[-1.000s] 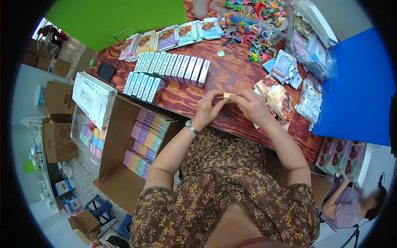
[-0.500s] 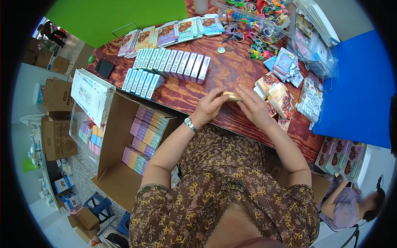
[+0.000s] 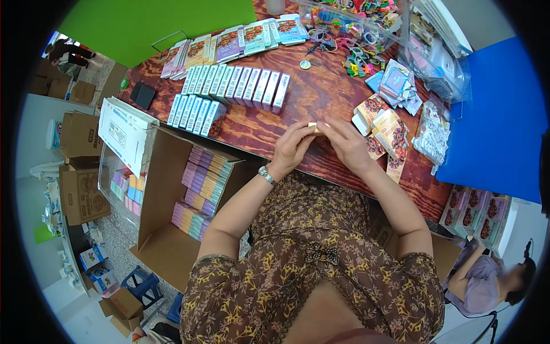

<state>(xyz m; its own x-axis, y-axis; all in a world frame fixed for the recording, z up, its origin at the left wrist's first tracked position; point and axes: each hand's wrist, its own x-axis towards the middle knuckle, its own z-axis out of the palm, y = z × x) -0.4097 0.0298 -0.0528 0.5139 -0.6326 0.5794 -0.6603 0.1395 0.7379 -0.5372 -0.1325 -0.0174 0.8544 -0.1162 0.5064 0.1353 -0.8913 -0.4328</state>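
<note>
A small yellow carton (image 3: 314, 128) is held between both hands, just above the near part of the table. My left hand (image 3: 294, 146) grips its left end, fingers bent over it. My right hand (image 3: 348, 147) closes on the other end with its fingers laid across the top. Most of the carton is hidden by the fingers, so I cannot tell whether its flaps are folded in. Beside my right hand lie several flat yellow cartons (image 3: 391, 133) with pictures on them, overlapping. Two rows of small filled-out cartons (image 3: 247, 86) stand on edge beyond my left hand.
Flattened coloured cartons (image 3: 228, 46) line the table's far side. A clear bin (image 3: 355, 26) of colourful small items, a pile of cards (image 3: 395, 86) and a bag of white pieces (image 3: 431, 135) lie right. An open cardboard box (image 3: 166, 229) holding packed cartons stands left. A person (image 3: 481, 281) sits lower right.
The yellow carton has tilted, showing a narrower side. My fingers have drawn closer together over it. The whole view has shifted slightly.
</note>
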